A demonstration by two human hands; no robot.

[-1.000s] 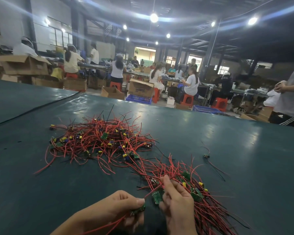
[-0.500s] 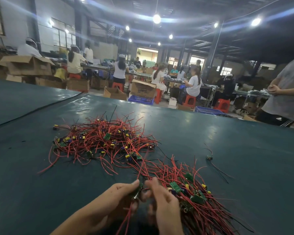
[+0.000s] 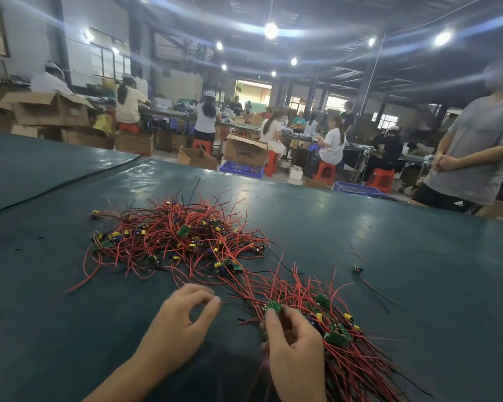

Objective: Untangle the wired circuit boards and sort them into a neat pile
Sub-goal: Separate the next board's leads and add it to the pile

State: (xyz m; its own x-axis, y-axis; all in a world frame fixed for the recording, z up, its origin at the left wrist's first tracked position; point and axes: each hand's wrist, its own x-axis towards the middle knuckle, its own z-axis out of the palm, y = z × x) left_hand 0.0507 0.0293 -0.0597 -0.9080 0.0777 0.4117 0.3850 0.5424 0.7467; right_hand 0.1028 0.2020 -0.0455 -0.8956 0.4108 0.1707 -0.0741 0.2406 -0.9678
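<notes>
Circuit board [image 3: 273,306], now freed, is pinched by right hand [image 3: 295,355] onto the sorted pile [image 3: 346,346]; left hand [image 3: 183,323] beside it has let go, loosely curled, empty.

Probably a factory floor, seated workers [image 3: 331,146], long benches [image 3: 169,113], cardboard boxes [image 3: 50,108]

Surface [image 3: 360,256] covered in dark green sheet, smooth with a soft sheen; wires [image 3: 186,242] in glossy red plastic insulation; circuit boards [image 3: 336,338] green, glossy.
</notes>
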